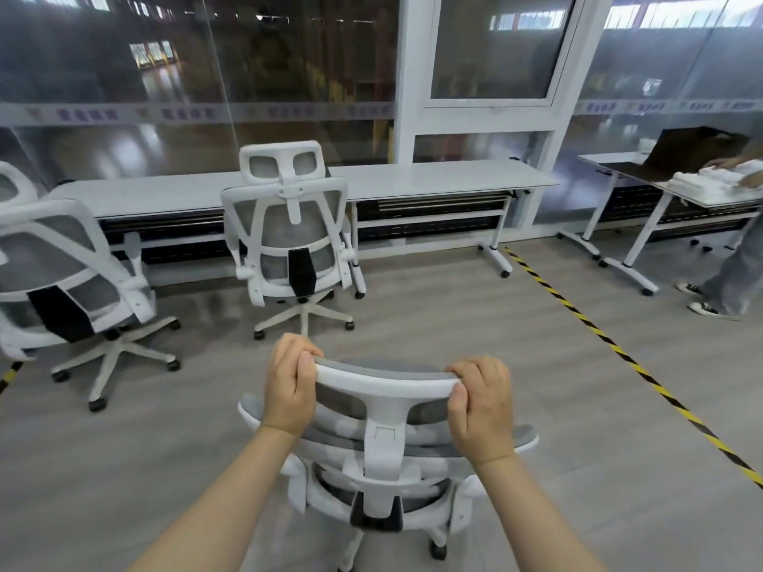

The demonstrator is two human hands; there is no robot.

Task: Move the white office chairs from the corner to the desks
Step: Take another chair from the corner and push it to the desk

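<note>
- Chair (386, 443) in the middle of the grey floor, its back toward the person, well short of the long desk (433, 179) by the glass wall
- Left hand (289, 390) closed round the left end of the headrest (384, 379), fingers curled over the top, thumb on the near side
- Right hand (481, 410) closed round the right end of the same headrest, fingers hooked over the rim
- Second chair (289, 237) already pushed up against the long desk, its back facing the room
- Third chair (62, 274) left of the second chair, also at the long desk, angled a little
- Striped tape (619, 348) on the floor, running from the right end of the long desk toward the near right
- Second desk (677, 192) right of the long desk, past the tape, with folded white cloth (710, 179) on it
- Another person (731, 278) stands at the second desk, a hand on the cloth
</note>
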